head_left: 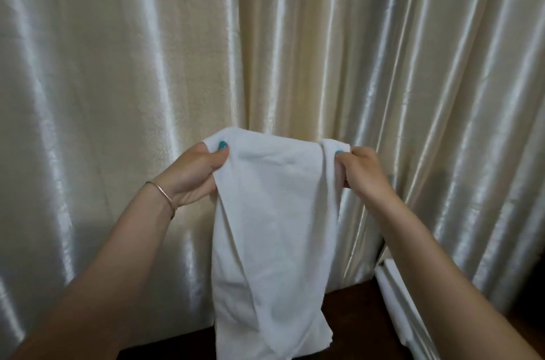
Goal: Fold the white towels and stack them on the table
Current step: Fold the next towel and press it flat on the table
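Note:
A white towel (274, 227) hangs in the air in front of me, held up by its top edge. My left hand (191, 177) pinches the top left corner between thumb and fingers. At the top right corner my right hand (361, 168) grips the other end. The towel droops in long folds and its lower end reaches down to the dark table (348, 321) at the bottom of the view. A thin bracelet sits on my left wrist.
A shiny cream curtain (265, 35) fills the background right behind the towel. More white cloth (398, 297) lies along the table's right side, partly hidden under my right forearm.

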`<action>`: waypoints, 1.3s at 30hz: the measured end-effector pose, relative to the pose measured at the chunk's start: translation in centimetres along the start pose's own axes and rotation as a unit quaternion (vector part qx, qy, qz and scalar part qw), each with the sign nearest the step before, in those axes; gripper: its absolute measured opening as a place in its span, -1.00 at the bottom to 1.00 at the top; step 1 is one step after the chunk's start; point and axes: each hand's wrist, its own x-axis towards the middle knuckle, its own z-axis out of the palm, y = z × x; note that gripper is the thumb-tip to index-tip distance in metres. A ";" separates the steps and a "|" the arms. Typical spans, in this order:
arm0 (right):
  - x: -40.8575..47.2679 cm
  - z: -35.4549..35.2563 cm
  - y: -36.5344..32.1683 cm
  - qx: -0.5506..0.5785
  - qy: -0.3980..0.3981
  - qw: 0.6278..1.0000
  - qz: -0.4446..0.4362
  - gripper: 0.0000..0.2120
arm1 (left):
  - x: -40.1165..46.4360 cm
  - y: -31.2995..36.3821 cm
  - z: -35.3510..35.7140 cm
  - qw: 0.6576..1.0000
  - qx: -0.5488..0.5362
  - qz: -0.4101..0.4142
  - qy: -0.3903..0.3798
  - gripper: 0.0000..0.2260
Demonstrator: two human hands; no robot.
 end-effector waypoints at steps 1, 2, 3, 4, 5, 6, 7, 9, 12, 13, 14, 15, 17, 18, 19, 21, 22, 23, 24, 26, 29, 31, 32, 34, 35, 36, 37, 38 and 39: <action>0.2 -0.3 0.0 -0.010 -0.011 1.000 -0.006 -0.73 | 0.1 0.2 -0.4 1.000 0.011 0.000 0.007 -0.75; 0.5 -0.5 0.0 -0.021 -0.016 1.000 -0.011 -0.72 | 0.2 0.4 -0.8 1.000 0.024 0.000 0.016 -0.76; 0.8 -0.7 0.0 -0.028 -0.015 0.999 -0.013 -0.71 | 0.3 0.5 -1.1 0.999 0.042 0.003 0.028 -0.76; 1.2 -0.9 0.4 -0.029 -0.012 0.999 -0.011 -0.67 | 0.4 0.5 -1.3 0.997 0.066 0.007 0.045 -0.77; 1.5 -1.1 0.6 -0.030 -0.010 1.000 -0.004 -0.63 | 0.6 0.5 -1.6 0.993 0.093 0.010 0.069 -0.77; 1.7 -1.4 0.6 -0.037 -0.009 0.999 0.002 -0.60 | 0.9 0.4 -1.9 0.988 0.118 0.008 0.101 -0.79; 2.0 -1.7 0.7 -0.051 -0.008 0.999 0.004 -0.62 | 1.0 0.3 -2.1 0.981 0.137 0.001 0.133 -0.82; 2.4 -2.5 0.6 -0.095 0.002 0.995 0.000 -0.77 | 1.2 0.0 -2.5 0.969 0.162 -0.023 0.185 -0.84; 2.9 -3.4 0.3 -0.105 0.034 0.993 0.034 -0.79 | 1.4 -0.2 -3.3 0.955 0.163 -0.033 0.246 -0.81; 2.9 -3.6 0.1 -0.080 0.039 0.994 0.061 -0.78 | 1.3 -0.2 -3.6 0.950 0.162 -0.032 0.266 -0.80; 3.0 -3.7 0.0 -0.049 0.039 0.994 0.088 -0.77 | 1.3 -0.3 -4.1 0.944 0.161 -0.033 0.285 -0.78; 3.1 -3.9 0.0 -0.019 0.035 0.993 0.111 -0.77 | 1.3 -0.3 -4.5 0.941 0.154 -0.033 0.300 -0.76; 3.1 -4.2 -0.2 0.021 0.026 0.991 0.133 -0.83 | 1.0 -0.2 -5.1 0.936 0.121 -0.025 0.331 -0.72; 3.2 -4.3 -0.2 0.043 0.019 0.989 0.143 -0.87 | 0.8 -0.1 -5.3 0.932 0.104 -0.013 0.347 -0.69; 3.3 -4.5 -0.2 0.066 0.012 0.986 0.155 -0.90 | 0.6 0.0 -5.4 0.930 0.091 -0.004 0.357 -0.67; 3.6 -4.8 -0.2 0.109 -0.018 0.978 0.178 -0.93 | 0.6 0.1 -5.3 0.930 0.080 0.003 0.360 -0.64; 3.7 -5.0 -0.3 0.131 -0.051 0.972 0.187 -0.90 | 0.7 0.2 -5.2 0.932 0.076 0.004 0.354 -0.64; 3.7 -5.2 -0.3 0.152 -0.089 0.966 0.189 -0.74 | 0.8 0.3 -5.0 0.935 0.071 0.007 0.348 -0.69; 3.9 -5.3 -0.3 0.172 -0.116 0.960 0.187 -0.49 | 1.0 0.2 -4.9 0.936 0.067 0.012 0.347 -0.75; 3.9 -5.4 -0.3 0.189 -0.118 0.960 0.169 -0.20 | 1.1 0.2 -5.1 0.936 0.059 0.022 0.347 -0.81; 3.7 -5.3 -0.7 0.151 -0.088 0.976 0.133 -0.46 | 0.6 0.2 -6.4 0.938 0.061 0.031 0.340 -0.83; 3.8 -5.5 -0.9 0.131 -0.070 0.982 0.115 -0.62 | 0.1 0.2 -7.0 0.942 0.072 0.028 0.327 -0.82; 3.8 -5.4 -1.1 0.122 -0.062 0.985 0.105 -0.66 | -0.1 0.1 -7.1 0.943 0.072 0.026 0.323 -0.80; 3.8 -5.3 -1.6 0.083 -0.046 0.993 0.071 -0.72 | -0.2 0.1 -7.2 0.943 0.058 0.025 0.327 -0.77; 3.7 -5.1 -2.0 0.056 -0.042 0.996 0.053 -0.73 | -0.2 0.1 -7.1 0.941 0.048 0.028 0.333 -0.78; 3.6 -5.0 -2.4 0.031 -0.042 0.998 0.038 -0.75 | -0.2 0.2 -7.1 0.939 0.041 0.032 0.341 -0.79; 3.6 -5.0 -2.7 0.011 -0.044 0.999 0.030 -0.77 | -0.3 0.2 -7.1 0.936 0.034 0.039 0.349 -0.81; 3.6 -5.0 -2.9 -0.002 -0.050 0.998 0.024 -0.79 | -0.3 0.2 -7.2 0.932 0.029 0.047 0.358 -0.82; 3.7 -4.9 -3.0 -0.009 -0.052 0.998 0.021 -0.80 | -0.3 0.3 -7.4 0.929 0.025 0.054 0.364 -0.84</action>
